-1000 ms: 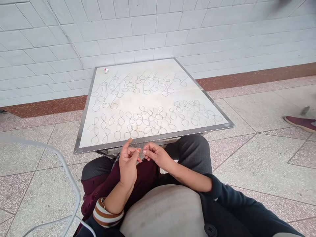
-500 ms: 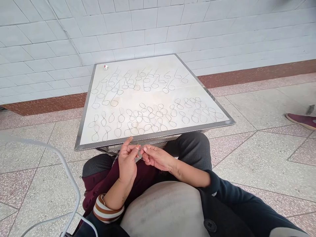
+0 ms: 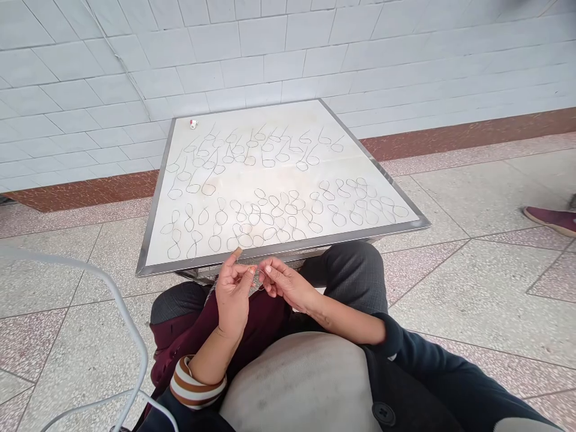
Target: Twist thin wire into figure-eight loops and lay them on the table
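Just off the near edge of the table, my left hand (image 3: 233, 294) pinches a thin wire (image 3: 263, 279) between thumb and fingers, its index finger raised. Close on its right, my right hand (image 3: 288, 287) grips the same wire with thumb and forefinger. The wire curves between the two hands; its full shape is partly hidden by the fingers. Beyond them, several wire figure-eights (image 3: 215, 242) lie across the front half of the white tabletop (image 3: 265, 179). Farther back are several single wire loops with straight tails (image 3: 209, 189).
A small red-and-white item (image 3: 193, 124) sits at the table's far left corner. The table's grey metal rim (image 3: 288, 245) runs above my knees. A white tiled wall (image 3: 261, 36) stands behind. A pale tube (image 3: 130, 330) curves at left. A person's maroon shoe (image 3: 551, 221) is at right.
My right hand has shifted slightly to the right, away from the left, and a curve of wire now shows between them. My left hand stays nearly in place.
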Demonstrator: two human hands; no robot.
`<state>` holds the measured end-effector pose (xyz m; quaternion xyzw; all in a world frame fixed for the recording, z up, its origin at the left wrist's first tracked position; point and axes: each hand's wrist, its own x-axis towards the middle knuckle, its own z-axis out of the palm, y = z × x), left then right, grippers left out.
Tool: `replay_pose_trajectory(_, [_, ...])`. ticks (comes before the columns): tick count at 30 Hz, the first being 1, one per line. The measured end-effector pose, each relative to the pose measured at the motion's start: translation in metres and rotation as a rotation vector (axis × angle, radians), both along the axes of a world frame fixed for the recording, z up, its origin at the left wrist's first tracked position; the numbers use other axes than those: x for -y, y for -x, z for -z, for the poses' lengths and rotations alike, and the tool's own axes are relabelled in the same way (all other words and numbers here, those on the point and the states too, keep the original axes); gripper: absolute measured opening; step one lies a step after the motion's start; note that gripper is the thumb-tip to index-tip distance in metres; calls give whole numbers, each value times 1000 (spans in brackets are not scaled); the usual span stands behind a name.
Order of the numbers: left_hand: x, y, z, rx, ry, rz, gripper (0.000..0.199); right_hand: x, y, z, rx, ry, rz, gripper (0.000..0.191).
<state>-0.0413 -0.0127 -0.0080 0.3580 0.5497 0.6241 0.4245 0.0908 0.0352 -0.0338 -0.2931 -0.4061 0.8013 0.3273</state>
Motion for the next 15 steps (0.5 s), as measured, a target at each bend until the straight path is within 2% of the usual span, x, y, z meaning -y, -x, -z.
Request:
replay_pose_trajectory(4, [0,0,-1,-99,38,60,52,-3,-1,-3,103,-205,102,29])
replay_pose_trajectory(8, [0,-4,-2,-121,68,82,50,-5,0,-4,111,-223,183,23])
replay_pose_trajectory(15, [2,-7,-3,-32,53,104,55,-7,-3,2,178,-333,193,20])
